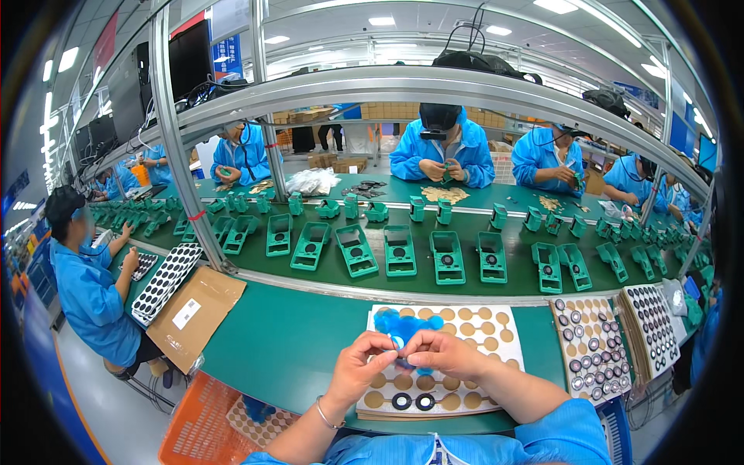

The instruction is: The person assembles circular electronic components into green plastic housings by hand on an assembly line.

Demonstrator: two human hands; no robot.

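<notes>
My left hand and my right hand meet over a white sheet with rows of round brown spots. Both pinch a small round disc with a pale face; fingertips cover much of it. Just beyond them, a heap of blue see-through film pieces lies on the sheet. Nearer to me, two black rings with white centres, one of them a black-rimmed disc, sit side by side on the sheet's lower rows.
Green plastic housings stand in rows on the belt ahead. To the right are a sheet of speaker-like discs and a stack of dotted sheets. Cardboard and an orange crate are at left. Co-workers in blue sit opposite.
</notes>
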